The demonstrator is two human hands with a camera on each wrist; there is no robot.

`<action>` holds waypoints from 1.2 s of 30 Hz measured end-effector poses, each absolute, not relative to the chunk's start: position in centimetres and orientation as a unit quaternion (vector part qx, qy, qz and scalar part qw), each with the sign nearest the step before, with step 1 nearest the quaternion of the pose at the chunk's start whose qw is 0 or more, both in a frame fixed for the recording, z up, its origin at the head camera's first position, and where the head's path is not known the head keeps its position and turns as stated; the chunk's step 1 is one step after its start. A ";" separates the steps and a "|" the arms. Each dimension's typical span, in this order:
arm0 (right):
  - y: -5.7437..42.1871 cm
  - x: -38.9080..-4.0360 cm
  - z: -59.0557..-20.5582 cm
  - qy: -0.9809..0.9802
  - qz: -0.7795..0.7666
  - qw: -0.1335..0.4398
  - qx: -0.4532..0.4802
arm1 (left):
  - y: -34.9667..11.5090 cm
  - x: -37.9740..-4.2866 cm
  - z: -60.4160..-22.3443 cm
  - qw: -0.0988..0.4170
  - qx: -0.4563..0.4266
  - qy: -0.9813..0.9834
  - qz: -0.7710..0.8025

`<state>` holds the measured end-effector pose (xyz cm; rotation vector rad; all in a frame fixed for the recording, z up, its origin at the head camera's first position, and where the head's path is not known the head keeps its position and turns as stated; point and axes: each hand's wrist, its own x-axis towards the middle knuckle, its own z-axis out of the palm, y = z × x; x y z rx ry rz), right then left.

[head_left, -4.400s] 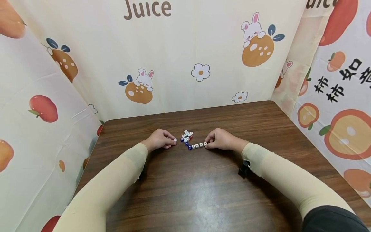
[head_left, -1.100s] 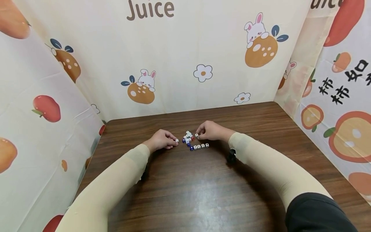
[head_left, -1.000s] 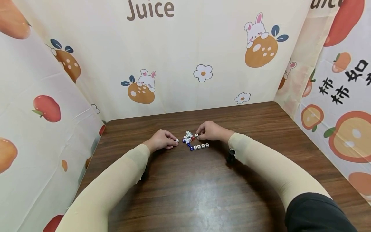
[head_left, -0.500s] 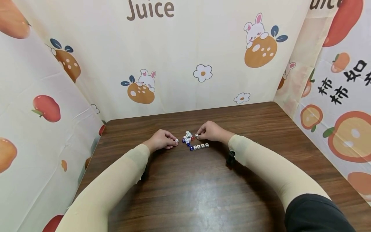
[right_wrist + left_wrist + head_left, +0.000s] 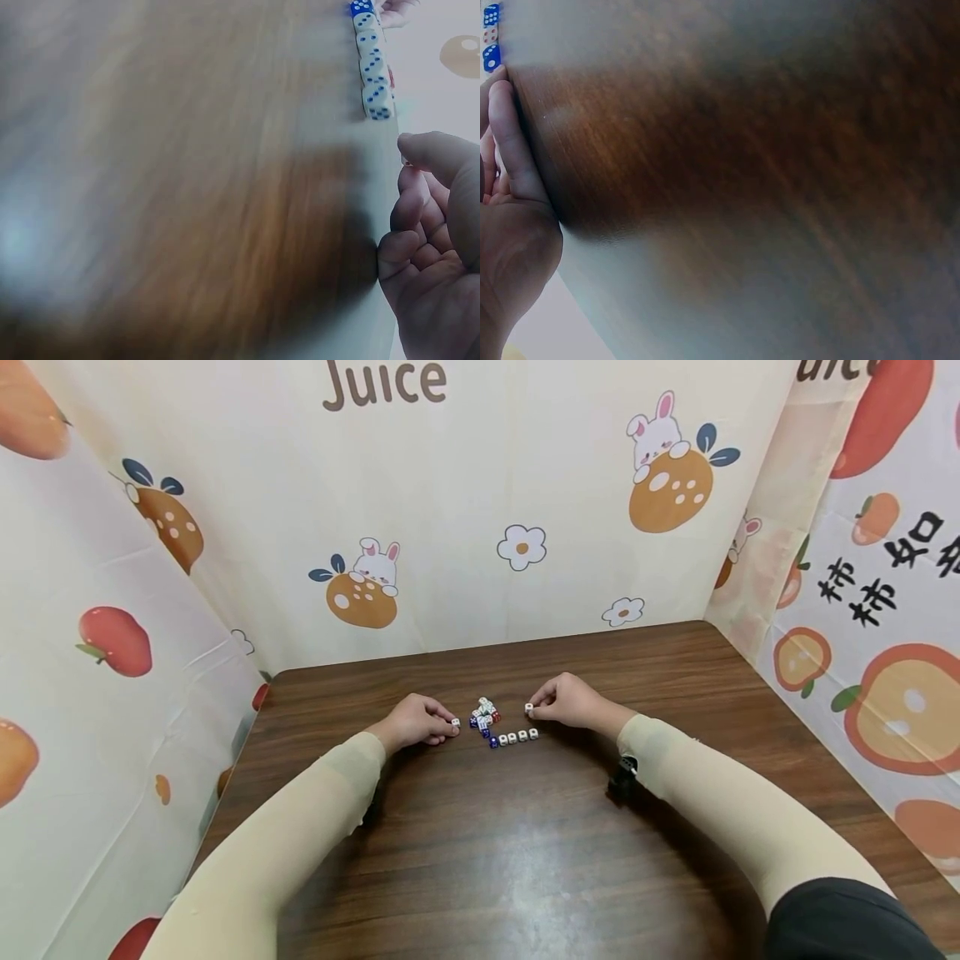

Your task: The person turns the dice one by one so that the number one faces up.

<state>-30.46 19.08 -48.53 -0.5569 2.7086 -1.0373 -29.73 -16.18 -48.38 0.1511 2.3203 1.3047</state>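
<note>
In the head view, a white die (image 5: pixel 455 722) is being pinched between thumb and fingertips by the grip of the left hand (image 5: pixel 416 722), left of centre frame. A second white die (image 5: pixel 528 708) is being pinched likewise by the grip of the right hand (image 5: pixel 573 700), right of centre. Whether either is being held clear of the table (image 5: pixel 465 860) can't be told.

Between the hands, mid-frame, a mostly white dice pile (image 5: pixel 486 708) is being seen, a red die (image 5: pixel 496 717) being included at its right side, blue ones at its left and lower edges. Just below it, a dice row (image 5: pixel 513 738) is being shown: one blue at the left end, four white running right. In the right wrist view, blue pips are being shown on the row's white dice, upper right.

In the left wrist view, the left hand is being cropped by the left edge. Cream sleeves (image 5: pixel 720 793) are being worn. Behind the table, a fruit-and-rabbit printed backdrop (image 5: pixel 450 477) is being displayed, upper frame.
</note>
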 end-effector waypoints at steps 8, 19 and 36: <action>21.2 -29.1 -48.6 0.908 -0.355 0.099 -0.197 | -16.2 -29.6 -48.2 0.234 0.058 0.849 0.470; 21.5 -27.5 -48.5 0.898 -0.355 0.124 -0.227 | -16.0 -29.6 -48.1 0.233 0.060 0.848 0.472; 21.6 -27.5 -49.1 0.907 -0.327 0.105 -0.243 | -16.0 -29.6 -48.0 0.234 0.063 0.847 0.473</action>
